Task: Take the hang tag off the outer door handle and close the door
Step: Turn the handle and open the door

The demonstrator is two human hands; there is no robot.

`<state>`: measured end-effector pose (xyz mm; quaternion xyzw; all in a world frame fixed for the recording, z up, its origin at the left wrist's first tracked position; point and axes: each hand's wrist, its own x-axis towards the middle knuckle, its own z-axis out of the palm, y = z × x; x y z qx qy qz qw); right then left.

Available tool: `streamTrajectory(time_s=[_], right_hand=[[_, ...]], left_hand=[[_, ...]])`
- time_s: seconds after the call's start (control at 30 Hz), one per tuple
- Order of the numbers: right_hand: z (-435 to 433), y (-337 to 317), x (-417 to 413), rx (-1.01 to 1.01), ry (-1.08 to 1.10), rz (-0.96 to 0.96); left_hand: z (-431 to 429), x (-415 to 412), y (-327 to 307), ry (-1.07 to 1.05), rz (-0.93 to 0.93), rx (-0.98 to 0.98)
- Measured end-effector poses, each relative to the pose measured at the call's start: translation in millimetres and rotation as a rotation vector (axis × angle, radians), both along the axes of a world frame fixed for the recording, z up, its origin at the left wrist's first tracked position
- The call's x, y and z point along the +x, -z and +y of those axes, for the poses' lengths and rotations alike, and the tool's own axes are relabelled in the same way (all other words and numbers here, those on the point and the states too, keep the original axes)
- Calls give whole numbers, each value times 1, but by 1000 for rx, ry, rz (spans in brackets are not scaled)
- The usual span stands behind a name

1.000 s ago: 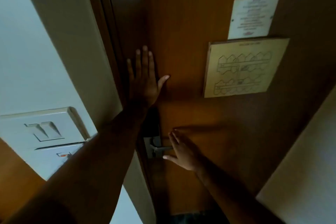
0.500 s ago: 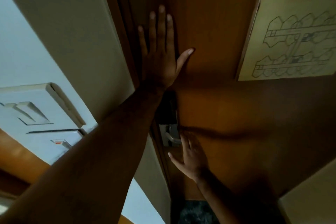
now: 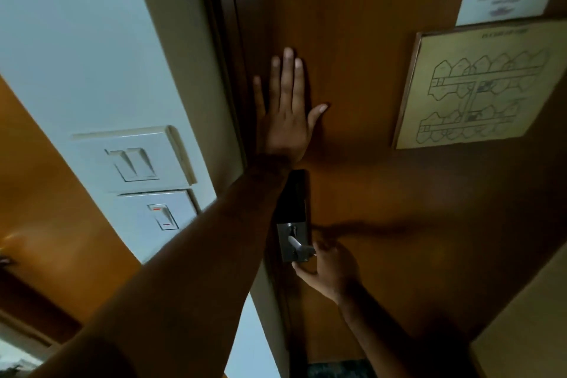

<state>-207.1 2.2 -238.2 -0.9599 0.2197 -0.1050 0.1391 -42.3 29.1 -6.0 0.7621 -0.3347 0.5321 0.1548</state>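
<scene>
Head view — left hand (image 3: 285, 120) flat on door (image 3: 368, 193), right hand (image 3: 331, 270) at handle (image 3: 296, 243)

left hand (image 3: 283, 120) flat, right hand (image 3: 333, 270) curled

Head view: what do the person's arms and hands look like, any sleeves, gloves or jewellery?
Both arms are bare up to the frame edge, with no sleeves in sight. The left hand and right hand wear no gloves, and no rings, watch or wristband show. The dim light leaves fine detail on the right wrist hard to make out.
</scene>
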Motion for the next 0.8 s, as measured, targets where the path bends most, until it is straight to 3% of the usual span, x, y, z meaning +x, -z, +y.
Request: streamTrajectory(time_s=[0.27, 0.4, 0.47, 0.57, 0.8], right_hand=[[34, 1, -65, -186, -6, 42], [56, 5, -103, -263, 78, 44], [69, 6, -127, -278, 95, 37], [80, 2, -163, -267, 105, 78], [106, -40, -235, -232, 16, 165]], left_hand=[[66, -73, -4, 162, 26, 73], [110, -100, -3, 234, 87, -115], [123, -119, 3, 388, 294, -248], [134, -158, 18, 786, 852, -473], [166, -243, 93, 923, 1294, -705]])
